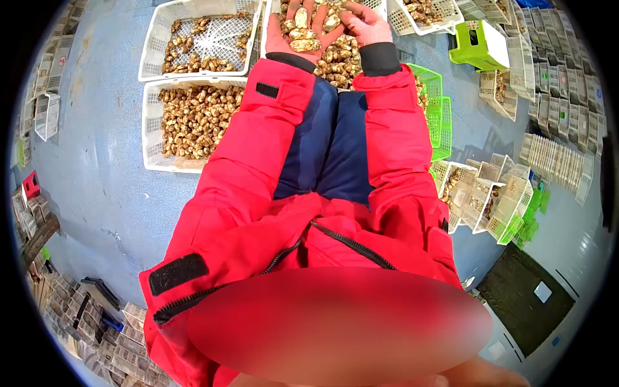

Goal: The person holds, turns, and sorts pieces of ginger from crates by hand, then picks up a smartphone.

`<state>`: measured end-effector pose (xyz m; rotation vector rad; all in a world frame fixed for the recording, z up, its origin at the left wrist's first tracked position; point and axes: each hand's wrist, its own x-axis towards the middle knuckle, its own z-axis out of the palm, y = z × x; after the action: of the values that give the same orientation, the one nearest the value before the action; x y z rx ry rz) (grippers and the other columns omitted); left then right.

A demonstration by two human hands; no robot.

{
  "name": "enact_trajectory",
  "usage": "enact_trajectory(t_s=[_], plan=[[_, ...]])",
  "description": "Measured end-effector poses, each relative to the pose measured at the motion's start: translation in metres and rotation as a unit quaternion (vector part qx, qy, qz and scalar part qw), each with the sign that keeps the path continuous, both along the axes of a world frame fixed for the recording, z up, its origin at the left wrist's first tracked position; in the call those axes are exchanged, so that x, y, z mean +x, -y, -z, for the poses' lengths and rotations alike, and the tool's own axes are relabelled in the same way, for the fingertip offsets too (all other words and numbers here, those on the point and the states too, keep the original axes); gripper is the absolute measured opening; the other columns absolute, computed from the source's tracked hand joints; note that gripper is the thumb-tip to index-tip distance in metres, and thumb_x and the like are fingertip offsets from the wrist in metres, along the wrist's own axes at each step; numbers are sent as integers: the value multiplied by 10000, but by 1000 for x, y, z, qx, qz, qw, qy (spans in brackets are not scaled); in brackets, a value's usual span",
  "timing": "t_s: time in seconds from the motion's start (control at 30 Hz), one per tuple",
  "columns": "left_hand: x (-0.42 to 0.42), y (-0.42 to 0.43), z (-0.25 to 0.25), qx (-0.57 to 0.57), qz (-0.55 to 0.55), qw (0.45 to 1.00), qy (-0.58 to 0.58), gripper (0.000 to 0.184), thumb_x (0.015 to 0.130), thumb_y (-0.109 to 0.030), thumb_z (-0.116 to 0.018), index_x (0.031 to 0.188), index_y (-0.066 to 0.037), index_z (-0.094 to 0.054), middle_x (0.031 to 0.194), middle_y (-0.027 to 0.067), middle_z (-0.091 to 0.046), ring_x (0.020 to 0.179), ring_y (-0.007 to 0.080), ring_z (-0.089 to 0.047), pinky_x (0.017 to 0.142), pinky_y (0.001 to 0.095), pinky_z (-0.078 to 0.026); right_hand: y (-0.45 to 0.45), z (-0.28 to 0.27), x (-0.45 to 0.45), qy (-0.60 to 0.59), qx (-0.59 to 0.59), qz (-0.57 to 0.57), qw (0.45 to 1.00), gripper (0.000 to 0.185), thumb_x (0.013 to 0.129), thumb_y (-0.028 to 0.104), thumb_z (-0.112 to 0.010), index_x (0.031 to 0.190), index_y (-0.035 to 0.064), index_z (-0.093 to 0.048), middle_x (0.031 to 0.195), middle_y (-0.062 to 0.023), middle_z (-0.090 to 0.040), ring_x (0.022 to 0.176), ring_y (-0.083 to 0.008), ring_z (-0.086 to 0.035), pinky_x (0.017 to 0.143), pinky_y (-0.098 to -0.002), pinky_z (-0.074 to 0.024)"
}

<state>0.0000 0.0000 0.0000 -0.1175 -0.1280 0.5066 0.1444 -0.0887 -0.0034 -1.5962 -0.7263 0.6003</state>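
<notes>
- Fingers of the left hand (284, 42): spread, palm up, not clenched; several brown-and-cream pieces (305, 45) rest on them.
- Fingers of the right hand (373, 27): bent, tips just beside another piece (331, 23); cannot tell whether they pinch it or touch only.
- Location of handled pieces: on the left palm and just right of it, above the centre crate (380, 9), between the person's arms at the far side.
- Progress, judged: under way, not finished. Near-left crate (152, 129) looks well filled, its pieces covering most of the floor.
- Far-left crate (219, 40): part filled; pieces lie along the edges, mesh floor showing in the middle.
- Left to handle, judged: pieces on the palm, plus the many lying in the centre crate. Whether any crate counts as complete cannot be told.
- Count, left palm: three pieces clear; possibly more, partly hidden.
- Count, beside right fingertips: one piece.
- Count, white crates around the hands: four (two left, one centre, one far right (445, 24)). Pieces inside: too many and too small to count.
- Count, green baskets (442, 126), right of the right sleeve: apparently two, overlapping. Green stool (471, 50), farther right: one.
- White baskets (509, 203), near right: several, overlapped; exact number not readable.
</notes>
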Motion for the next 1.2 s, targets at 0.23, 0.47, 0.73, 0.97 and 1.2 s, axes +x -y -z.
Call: enact_trajectory(t_s=[0.23,0.47,0.73,0.97,1.2], plan=[[5,7,-7,-43,-12,995,-92,584,925,-597,-254,1210,-162,-519,1278,80,-531,1318,308,-353,986,698,-260,8,-13,-3,19,-48,-12,999,321,806,219,-713,1085,70,-663,818,-19,-667,700,-81,-596,588,-250,-494],[2,8,-10,-41,-27,993,-107,571,935,-579,-274,1260,-154,-476,1301,96,-510,1344,312,-316,991,711,-248,9,-23,-4,64,-99,-44,992,363,849,299,-682,1129,75,-626,891,-27,-649,755,-89,-601,662,-237,-505],[0,10,-22,-38,-45,985,-164,542,939,-548,-314,1253,-137,-476,1359,103,-461,1360,304,-290,1020,705,-224,7,10,10,-2,-62,-75,995,355,946,326,-514,1215,100,-567,858,-28,-588,736,-135,-611,651,-281,-531],[1,8,-15,-37,-46,987,-147,555,938,-560,-298,1250,-143,-491,1364,100,-459,1355,291,-304,1017,695,-239,13,-21,-19,-243,32,-84,966,476,968,369,-469,1350,85,-434,986,-50,-583,819,-137,-583,674,-311,-510],[1,0,14,-47,1,998,-48,567,926,-583,-289,1253,-175,-508,1319,55,-518,1301,286,-392,967,667,-298,7,0,-15,-218,59,-63,972,497,877,142,-609,1343,66,-453,917,-44,-641,763,-141,-601,641,-306,-512]])
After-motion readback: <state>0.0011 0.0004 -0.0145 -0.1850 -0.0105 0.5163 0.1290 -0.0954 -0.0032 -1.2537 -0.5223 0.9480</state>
